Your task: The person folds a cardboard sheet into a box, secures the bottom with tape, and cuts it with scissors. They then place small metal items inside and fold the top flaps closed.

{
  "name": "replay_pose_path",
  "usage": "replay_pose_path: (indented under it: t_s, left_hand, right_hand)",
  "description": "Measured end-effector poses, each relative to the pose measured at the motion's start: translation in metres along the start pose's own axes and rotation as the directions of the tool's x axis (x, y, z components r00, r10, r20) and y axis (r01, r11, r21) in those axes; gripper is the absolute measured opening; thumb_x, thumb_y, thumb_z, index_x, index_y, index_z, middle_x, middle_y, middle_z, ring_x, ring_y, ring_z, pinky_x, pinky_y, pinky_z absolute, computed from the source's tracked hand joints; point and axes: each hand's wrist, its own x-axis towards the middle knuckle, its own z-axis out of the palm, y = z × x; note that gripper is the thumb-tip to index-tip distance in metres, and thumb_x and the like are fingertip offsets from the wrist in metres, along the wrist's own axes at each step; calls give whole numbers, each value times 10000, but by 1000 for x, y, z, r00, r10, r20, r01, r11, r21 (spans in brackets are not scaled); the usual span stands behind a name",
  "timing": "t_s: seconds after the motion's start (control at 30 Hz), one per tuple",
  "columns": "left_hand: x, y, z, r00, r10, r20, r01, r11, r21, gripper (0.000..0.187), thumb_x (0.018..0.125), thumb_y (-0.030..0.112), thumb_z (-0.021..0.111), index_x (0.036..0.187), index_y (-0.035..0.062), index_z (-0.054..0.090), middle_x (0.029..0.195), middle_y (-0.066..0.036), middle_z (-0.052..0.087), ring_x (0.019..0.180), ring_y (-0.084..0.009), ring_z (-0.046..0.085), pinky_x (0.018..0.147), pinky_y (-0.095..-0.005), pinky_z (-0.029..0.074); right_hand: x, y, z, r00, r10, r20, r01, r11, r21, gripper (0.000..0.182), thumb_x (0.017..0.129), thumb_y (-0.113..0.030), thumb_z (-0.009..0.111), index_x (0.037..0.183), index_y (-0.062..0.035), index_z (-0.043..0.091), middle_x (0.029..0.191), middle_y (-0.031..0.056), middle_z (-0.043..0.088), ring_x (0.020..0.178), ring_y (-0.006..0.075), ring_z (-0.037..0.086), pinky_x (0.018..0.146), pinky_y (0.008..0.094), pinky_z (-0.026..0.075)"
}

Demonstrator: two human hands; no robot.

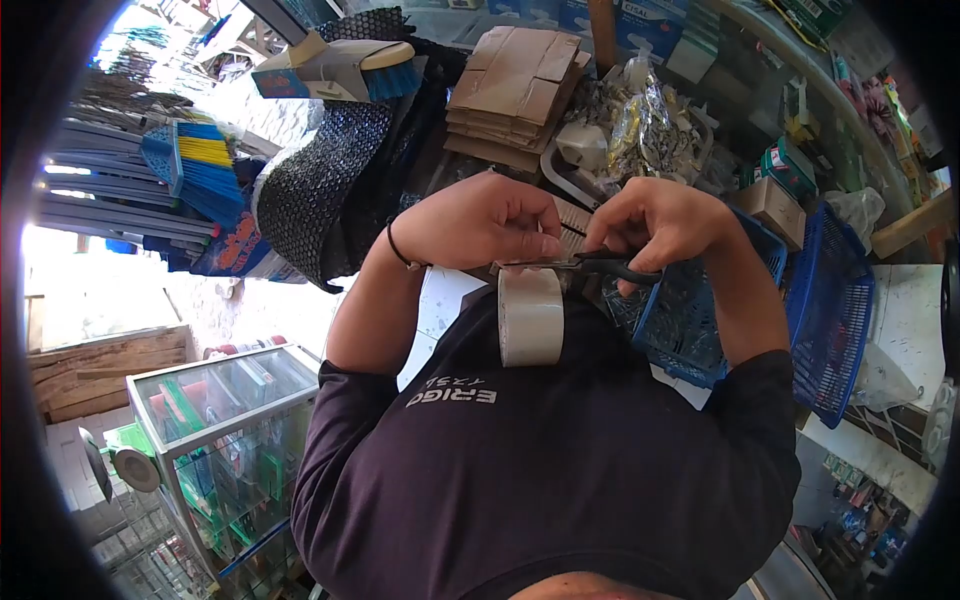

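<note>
My right hand (672, 222) has its fingers in the black handles of a pair of scissors (622, 267), with the blades pointing toward my left hand. With fingers curled and thumb pressed in, my left hand (488, 225) pinches a strip of clear tape near the blades. Below that strip, a wide roll of packing tape (531, 320) hangs in front of my dark shirt. Exactly where the blades meet the tape is hard to make out. Just beyond the hands lies a piece of ridged cardboard (574, 222), partly hidden by my fingers.
Folded cardboard (515, 85) is stacked ahead, beside black bubble wrap (325, 190). A tray of small plastic-bagged parts (650, 125) sits behind my right hand. Blue baskets (828, 310) stand to the right. Brooms (190, 165) and a glass display case (230, 400) are at left.
</note>
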Motion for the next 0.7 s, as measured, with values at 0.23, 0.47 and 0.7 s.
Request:
replay_pose_path:
  t_s: [0.23, 0.47, 0.7]
  left_hand:
    - [-3, 0, -2, 994, -78, 77, 92, 972, -214, 329, 962, 287, 515, 951, -18, 637, 713, -54, 647, 684, -106, 644, 634, -237, 516]
    - [-14, -15, -3, 999, -18, 48, 34, 935, -352, 476, 1002, 385, 376, 1018, -30, 610, 748, -91, 662, 751, -149, 663, 692, -261, 522]
    - [-28, -44, -3, 980, 197, 42, -152, 860, -486, 506, 1002, 393, 357, 1040, -61, 578, 870, -146, 671, 847, -186, 660, 769, -288, 495]
  right_hand:
    - [-2, -4, 0, 999, -29, 32, 29, 999, -13, 373, 636, -2, 767, 974, 77, 630, 661, 34, 596, 547, 55, 532, 475, 196, 427]
    - [-17, 9, -3, 989, -151, -9, 151, 977, 151, 490, 561, -125, 882, 936, 80, 642, 657, 38, 607, 539, 58, 536, 461, 194, 400]
    - [-44, 33, -10, 946, -280, -161, 313, 918, 245, 512, 558, -110, 880, 953, 91, 624, 688, 56, 628, 554, 74, 579, 509, 192, 447]
